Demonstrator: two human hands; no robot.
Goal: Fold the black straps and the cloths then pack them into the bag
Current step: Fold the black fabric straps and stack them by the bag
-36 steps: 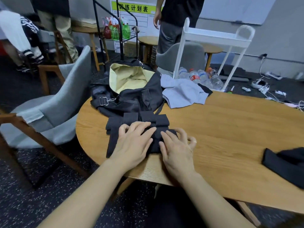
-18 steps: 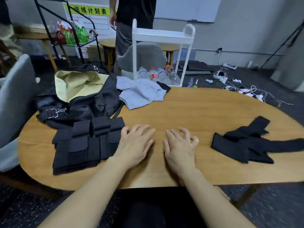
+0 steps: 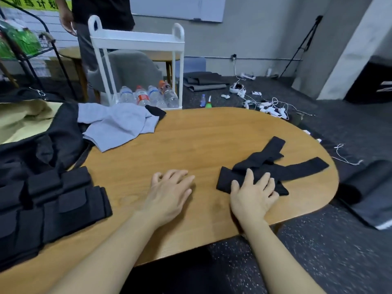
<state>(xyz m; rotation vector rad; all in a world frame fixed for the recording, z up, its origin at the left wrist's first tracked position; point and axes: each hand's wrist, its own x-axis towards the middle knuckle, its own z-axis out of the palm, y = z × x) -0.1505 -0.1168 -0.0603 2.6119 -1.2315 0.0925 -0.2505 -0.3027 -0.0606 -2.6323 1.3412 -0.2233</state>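
Note:
A loose pile of black straps [image 3: 282,166] lies crossed at the right end of the wooden table [image 3: 201,134]. My right hand [image 3: 252,196] rests on its near end, fingers spread and slightly bent. My left hand [image 3: 169,192] lies relaxed on bare wood in the middle, holding nothing. At the left sits a folded black pouch-covered strap piece [image 3: 53,204]. Behind it is the black bag [image 3: 53,143], open, showing its beige lining [image 3: 21,122]. A crumpled grey cloth [image 3: 118,128] lies next to the bag, with a small black cloth [image 3: 156,112] at its far edge.
A white cart [image 3: 135,41] with water bottles [image 3: 148,96] stands beyond the table, beside a grey chair [image 3: 131,68] and a standing person [image 3: 101,9]. Cables and chargers [image 3: 269,105] litter the dark floor. A black rolled item [image 3: 371,194] lies on the floor at right.
Both hands left the folded pouch piece and moved right. My right hand has reached the loose black straps and settled on them; the view has swung right.

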